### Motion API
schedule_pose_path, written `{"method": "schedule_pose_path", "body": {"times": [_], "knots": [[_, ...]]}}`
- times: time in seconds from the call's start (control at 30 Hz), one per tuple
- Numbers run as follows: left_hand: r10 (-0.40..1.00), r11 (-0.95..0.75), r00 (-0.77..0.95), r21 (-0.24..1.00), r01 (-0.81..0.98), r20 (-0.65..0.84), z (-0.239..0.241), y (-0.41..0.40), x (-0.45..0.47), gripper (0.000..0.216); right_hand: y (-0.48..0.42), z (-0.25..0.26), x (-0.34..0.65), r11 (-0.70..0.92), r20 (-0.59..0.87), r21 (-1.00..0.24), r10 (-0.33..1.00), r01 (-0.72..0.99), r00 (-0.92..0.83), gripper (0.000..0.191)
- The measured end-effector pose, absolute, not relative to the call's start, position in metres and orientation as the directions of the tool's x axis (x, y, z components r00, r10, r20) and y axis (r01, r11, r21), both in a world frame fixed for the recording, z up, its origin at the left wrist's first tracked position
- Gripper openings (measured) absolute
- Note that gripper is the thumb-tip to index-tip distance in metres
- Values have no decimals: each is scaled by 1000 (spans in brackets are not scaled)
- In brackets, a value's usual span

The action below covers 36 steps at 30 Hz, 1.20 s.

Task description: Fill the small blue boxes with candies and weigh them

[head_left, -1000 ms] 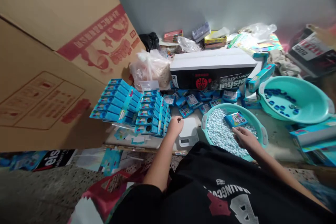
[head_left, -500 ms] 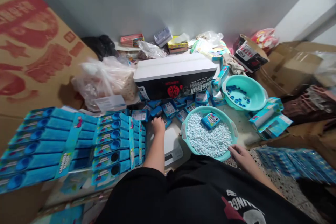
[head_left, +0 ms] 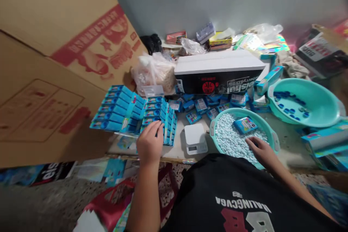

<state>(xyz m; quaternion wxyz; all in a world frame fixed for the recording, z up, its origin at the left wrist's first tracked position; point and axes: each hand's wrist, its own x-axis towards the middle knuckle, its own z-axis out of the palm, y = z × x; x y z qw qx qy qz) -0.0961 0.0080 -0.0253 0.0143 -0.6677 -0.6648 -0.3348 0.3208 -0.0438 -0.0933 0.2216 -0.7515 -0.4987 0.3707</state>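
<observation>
My left hand (head_left: 150,140), fingers curled, is over the front end of a tray-like display of blue boxes (head_left: 156,107). A dark patch shows between its fingertips, but what they hold is too small to name. My right hand (head_left: 261,149) hangs over a turquoise tub (head_left: 212,130) of small white-blue pellets (head_left: 231,136), its fingers drawn together; anything in them is hidden. A blue printed packet (head_left: 245,125) lies on the pellets. Between the hands sits a white digital scale (head_left: 195,136). Several small blue packets (head_left: 193,116) lie behind it.
A second turquoise tub (head_left: 323,105) with blue caps stands at the right. A long black-and-white carton (head_left: 217,74) lies behind the packets. A large cardboard box (head_left: 81,61) rises at the left, beside a plastic bag (head_left: 154,70). Blue cartons (head_left: 326,141) lie at the right.
My left hand has moved from the loose packets to the blue box display on the left. My right hand has shifted from the tub's rim to above the pellets. The view has turned left.
</observation>
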Motion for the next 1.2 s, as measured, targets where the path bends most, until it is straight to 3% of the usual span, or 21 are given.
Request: {"method": "schedule_pose_path", "body": {"times": [0.1,0.27,0.53,0.8,1.1,1.2], "knots": [[930,-25,-85,291,956,358,-8,4,-121,26,-31,-91,308,-326,-304,-717,942,616,144,50],[960,31,-82,191,981,267,-2,3,-111,23,-31,-95,308,-278,-292,-747,953,603,78,49],[961,96,-141,191,977,239,-11,-15,-92,19,-35,-105,323,-314,-325,-729,941,608,95,53],[987,119,-120,21,993,108,-3,-22,-75,35,-26,-106,322,-247,-296,-725,955,643,33,56],[994,96,-103,143,985,46,-4,-13,-99,31,-23,-103,318,-226,-282,-775,959,590,-3,50],[991,112,-123,179,977,55,2,-15,-100,26,-19,-99,312,-386,-422,-825,907,412,4,47]]}}
